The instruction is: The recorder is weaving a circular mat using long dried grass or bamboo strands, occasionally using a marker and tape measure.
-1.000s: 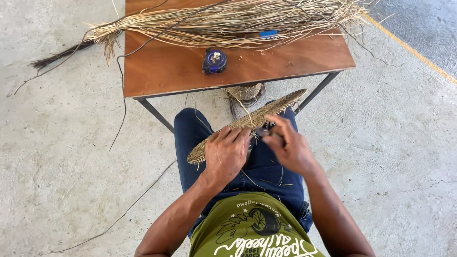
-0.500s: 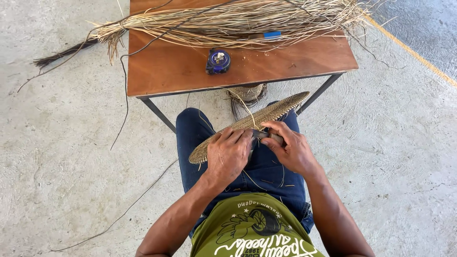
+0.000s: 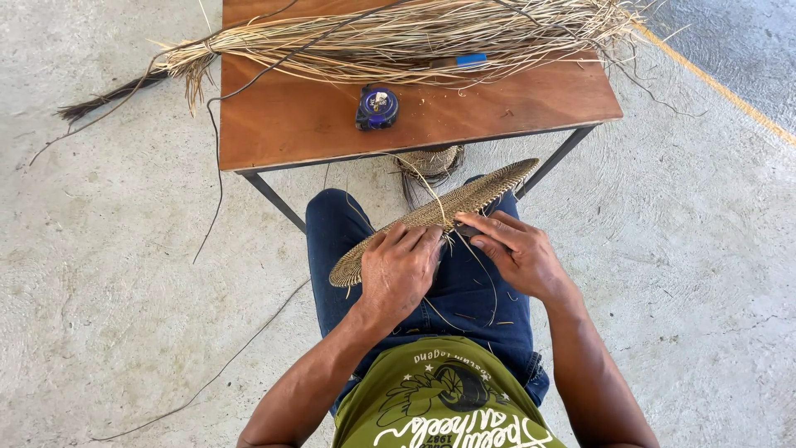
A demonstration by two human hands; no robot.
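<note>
Head view — hands (image 3: 460,257) grip woven disc (image 3: 439,216); blue tape measure (image 3: 376,108) on table (image 3: 298,133).

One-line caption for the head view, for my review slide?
Seated person's left hand and right hand grip a flat woven mat over their lap, before a wooden table bearing dried fibre bundle.

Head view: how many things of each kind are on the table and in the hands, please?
Woven flat mat, held by left hand and right hand: 1
Bundle of dried straw: 1
Blue tape measure: 1
Blue-handled tool: 1
Total: 4
</note>
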